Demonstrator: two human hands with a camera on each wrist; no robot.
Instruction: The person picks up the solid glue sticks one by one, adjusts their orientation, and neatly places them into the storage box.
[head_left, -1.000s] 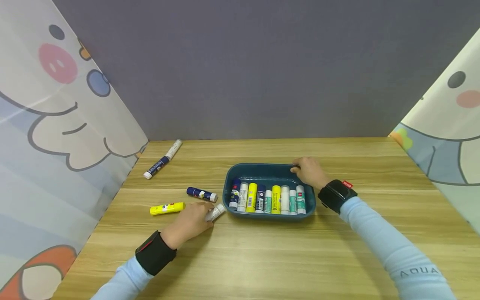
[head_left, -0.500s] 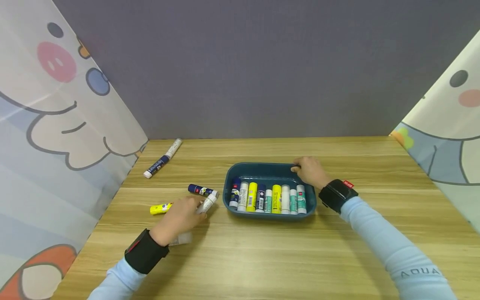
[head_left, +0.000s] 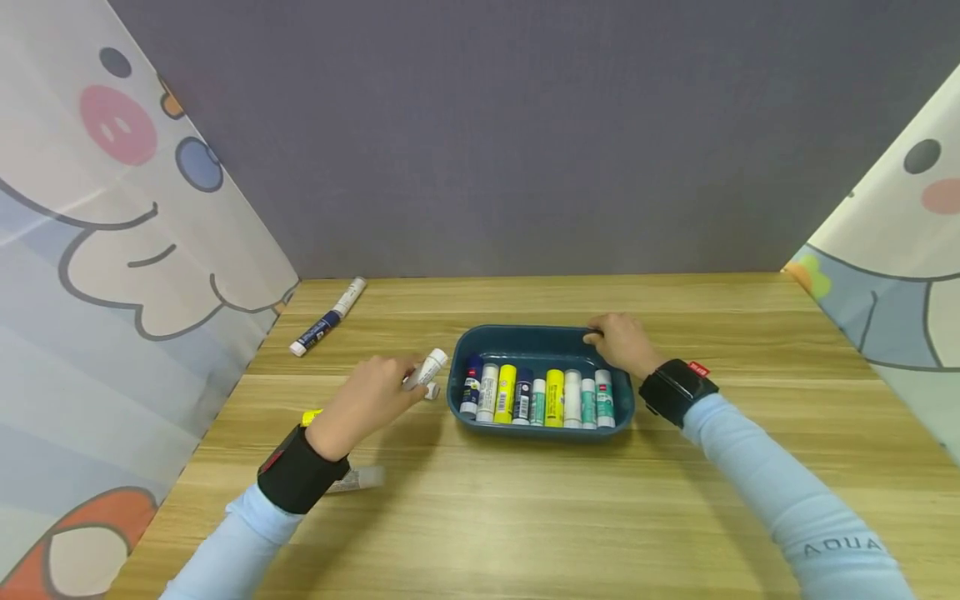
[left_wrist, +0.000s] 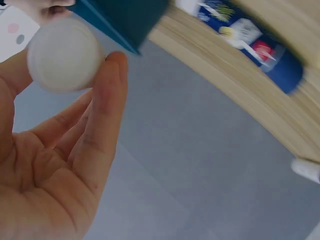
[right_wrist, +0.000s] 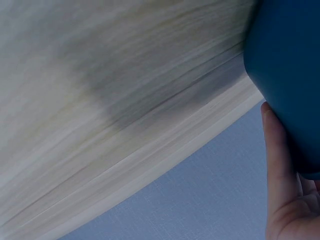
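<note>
My left hand [head_left: 366, 402] pinches a white glue stick [head_left: 430, 368] between thumb and fingers, tilted, just left of the dark teal bin [head_left: 536, 338]. In the left wrist view its round white end [left_wrist: 65, 55] faces the camera. My right hand [head_left: 624, 343] grips the bin's far right corner; in the right wrist view its fingers lie along the outer wall [right_wrist: 292, 60]. Inside the bin stands a row of several glue sticks, among them a yellow glue stick [head_left: 553, 398] and a green glue stick [head_left: 603, 400].
A navy glue stick [left_wrist: 250, 40] lies beneath my left hand, mostly hidden in the head view. A yellow glue stick [head_left: 311, 417] and a whitish glue stick [head_left: 362, 477] lie near my left wrist. At the far left, a navy glue stick [head_left: 316, 332] touches a white one [head_left: 349, 297].
My left hand has lifted the white glue stick off the table, swung it leftward, then forward and back toward the bin. The whitish stick by my wrist has come into view. My right hand stays put.
</note>
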